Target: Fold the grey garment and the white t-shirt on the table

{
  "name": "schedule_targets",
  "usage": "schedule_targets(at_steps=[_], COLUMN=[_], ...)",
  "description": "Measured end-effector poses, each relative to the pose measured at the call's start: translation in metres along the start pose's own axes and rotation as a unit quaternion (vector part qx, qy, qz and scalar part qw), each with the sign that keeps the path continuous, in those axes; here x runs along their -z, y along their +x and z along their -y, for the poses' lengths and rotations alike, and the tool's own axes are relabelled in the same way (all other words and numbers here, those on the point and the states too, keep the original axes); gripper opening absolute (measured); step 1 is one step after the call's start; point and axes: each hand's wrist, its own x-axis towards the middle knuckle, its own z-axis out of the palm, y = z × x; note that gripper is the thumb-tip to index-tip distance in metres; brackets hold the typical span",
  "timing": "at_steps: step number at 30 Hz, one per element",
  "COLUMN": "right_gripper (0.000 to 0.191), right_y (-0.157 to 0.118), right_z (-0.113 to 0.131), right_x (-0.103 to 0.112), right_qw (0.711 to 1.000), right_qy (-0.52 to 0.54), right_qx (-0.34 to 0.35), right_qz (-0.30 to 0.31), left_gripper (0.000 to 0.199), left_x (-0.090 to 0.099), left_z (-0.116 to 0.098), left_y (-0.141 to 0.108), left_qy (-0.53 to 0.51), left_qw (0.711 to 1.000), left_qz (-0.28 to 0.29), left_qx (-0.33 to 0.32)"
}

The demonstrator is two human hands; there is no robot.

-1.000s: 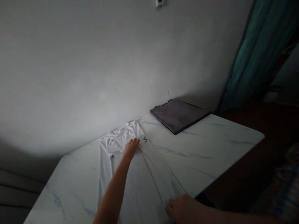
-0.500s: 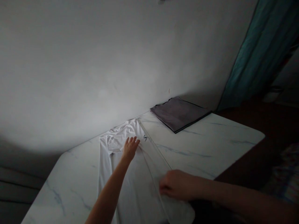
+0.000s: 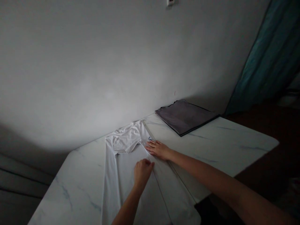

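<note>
A white shirt point(image 3: 127, 184) lies lengthwise on the table, its long side panels turned inward over the middle. Around the far end the cloth is bunched, and a small dark mark point(image 3: 150, 138) shows near its right side. My left hand point(image 3: 142, 172) is closed, thumb and fingers pinching the inner edge of the right-hand panel. Just beyond it, my right hand point(image 3: 158, 150) rests flat on that same panel, fingers stretched out close to the mark.
The white marbled table point(image 3: 243, 137) stands against a pale wall point(image 3: 93, 68). A folded grey cloth with dark edges point(image 3: 186, 117) lies at the back right. A teal curtain point(image 3: 260, 62) hangs beyond the table's right end.
My right hand has gone from the near right edge up to the shirt's far end and flattened. My left hand has drawn back toward me and closed on the panel's edge.
</note>
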Motion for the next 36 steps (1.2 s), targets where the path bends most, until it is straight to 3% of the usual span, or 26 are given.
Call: schedule_targets(at_steps=[4,10,13,17,20,25,31,36], right_gripper=[0.051,0.05,0.051,0.051,0.054,0.067,0.056,0.05], right_y=[-0.003,-0.003,-0.002,-0.01,-0.028,-0.079,-0.135,-0.155], right_z=[-0.001,0.0,0.005,0.021,0.036,0.056,0.08,0.085], right_x=[0.0,-0.002,0.001,0.004,0.0,-0.004,0.017,0.025], right_qw=[0.998,0.995,0.994,0.995,0.999,0.999,0.983,0.961], right_qy=[-0.024,-0.043,-0.065,-0.07,-0.035,0.04,0.131,0.232], right_qx=[-0.054,-0.087,-0.088,-0.058,-0.026,0.019,0.096,0.12], right_qz=[-0.007,-0.023,-0.015,-0.032,-0.02,0.026,0.082,0.09], left_gripper=[0.019,0.014,0.018,0.036,0.044,0.048,0.05,0.047], left_x=[0.004,0.016,0.021,0.019,0.01,-0.007,-0.015,-0.018], left_z=[0.004,0.001,-0.004,-0.008,-0.003,0.016,0.021,0.009], left_y=[0.004,-0.002,0.001,0.024,0.052,0.081,0.077,0.06], left_qy=[-0.037,0.01,0.074,0.095,0.089,0.101,0.12,0.155], left_qw=[0.998,0.998,0.997,0.977,0.963,0.967,0.965,0.958], left_qz=[0.039,0.059,0.012,-0.104,-0.071,0.005,-0.041,-0.066], left_qx=[0.02,0.003,-0.037,-0.162,-0.242,-0.234,-0.228,-0.234])
